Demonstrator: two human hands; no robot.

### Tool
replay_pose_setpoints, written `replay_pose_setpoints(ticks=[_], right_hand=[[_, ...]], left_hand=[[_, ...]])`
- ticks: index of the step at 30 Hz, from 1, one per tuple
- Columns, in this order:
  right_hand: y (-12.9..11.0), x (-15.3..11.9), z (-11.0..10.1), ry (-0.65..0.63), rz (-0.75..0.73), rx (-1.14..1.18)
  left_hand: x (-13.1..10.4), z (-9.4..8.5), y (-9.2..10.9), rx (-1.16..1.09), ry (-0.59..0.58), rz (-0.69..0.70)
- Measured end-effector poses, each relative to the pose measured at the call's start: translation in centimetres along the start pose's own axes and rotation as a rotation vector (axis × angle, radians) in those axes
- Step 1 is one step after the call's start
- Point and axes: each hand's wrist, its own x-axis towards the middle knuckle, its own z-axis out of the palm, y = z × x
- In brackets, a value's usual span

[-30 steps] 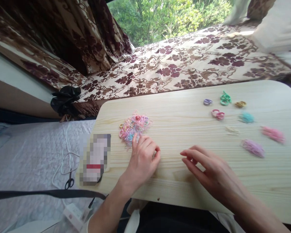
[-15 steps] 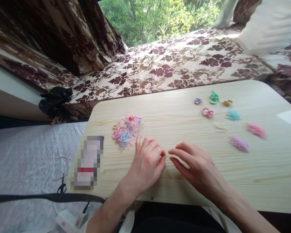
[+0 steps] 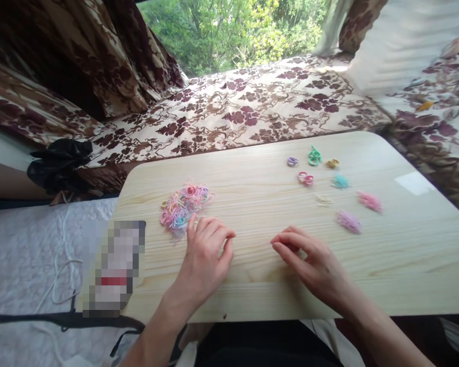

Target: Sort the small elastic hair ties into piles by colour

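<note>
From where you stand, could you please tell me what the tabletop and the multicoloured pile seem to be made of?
Tabletop: apparently wood or laminate, smooth, slightly glossy, by its pale grain and apparent glare. Multicoloured pile: possibly elastic or rubber, from its thin tangled loops; finish unclear.

Through my head camera I see a plain black garment [image 3: 265, 344] at six o'clock, its cut unclear, with pale, creased cloth [image 3: 329, 336] flanking it toward five and seven. Both forearms [image 3: 371, 321] are bare as far as they show, leading to a slim-fingered left hand [image 3: 207, 251] and right hand [image 3: 314, 259], bare too.
</note>
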Motion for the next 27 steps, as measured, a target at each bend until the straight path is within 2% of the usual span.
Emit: replay_pose_setpoints(ticks=[4,10,13,17,21,24,27], right_hand=[[0.5,-0.8,-1.7,0.065,0.075,0.012],[4.2,-2.8,-6.7,0.414,0.135,-0.27],[6.2,-3.5,-8.5,0.496,0.234,-0.397],[7.8,-3.5,-9.0,0.525,0.322,-0.479],[8.3,-3.4,-8.7,0.479,0.312,-0.537],[7.9,-3.7,-9.0,0.473,0.288,-0.583],[6.6,-4.0,-9.5,0.477,0.272,-0.599]], left_hand=[[-0.2,0.1,-0.6,0.021,0.002,0.004],[-0.2,0.4,-0.9,0.042,0.016,0.01],[-0.2,0.5,-1.0,0.05,0.018,0.014],[-0.2,0.5,-1.0,0.063,0.02,0.018],[-0.2,0.4,-1.0,0.069,0.02,0.015],[-0.3,0.4,-1.1,0.061,0.018,0.006],[-0.3,0.4,-1.0,0.051,0.015,-0.018]])
